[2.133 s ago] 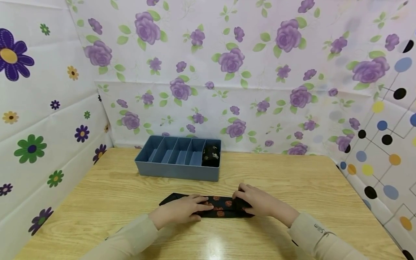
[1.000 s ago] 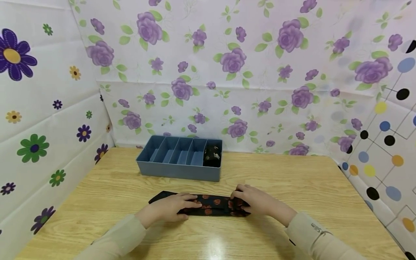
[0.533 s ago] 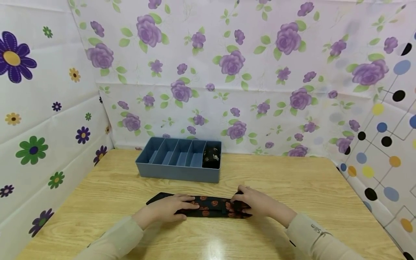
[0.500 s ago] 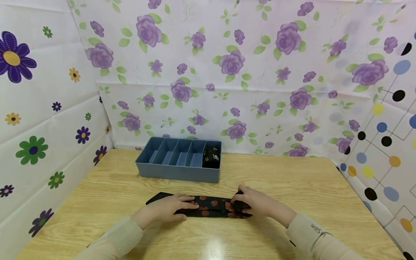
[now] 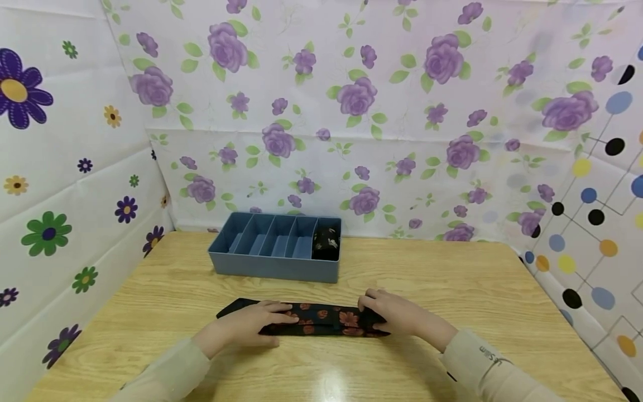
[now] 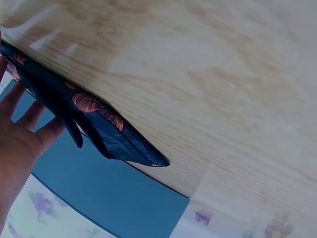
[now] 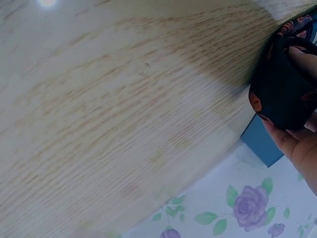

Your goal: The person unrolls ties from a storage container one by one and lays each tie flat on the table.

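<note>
Tie (image 5: pixel 321 321) on table (image 5: pixel 427 268), near box (image 5: pixel 273 267), looks part rolled: right hand (image 5: pixel 394 312) grips the bundled end, left hand (image 5: pixel 246 324) rests straight fingers on the flat part. Flat stretch remains unrolled; one roll (image 5: pixel 325 244) already sits in the box's right end.

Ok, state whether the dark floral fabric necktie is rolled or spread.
Partly rolled: the necktie is coiled in the right hand, its pointed end extending past the left hand.

Dark necktie (image 5: pixel 322 320), orange-red flowers, lying crosswise on wooden table (image 5: pixel 442 279), right end rolled
</note>
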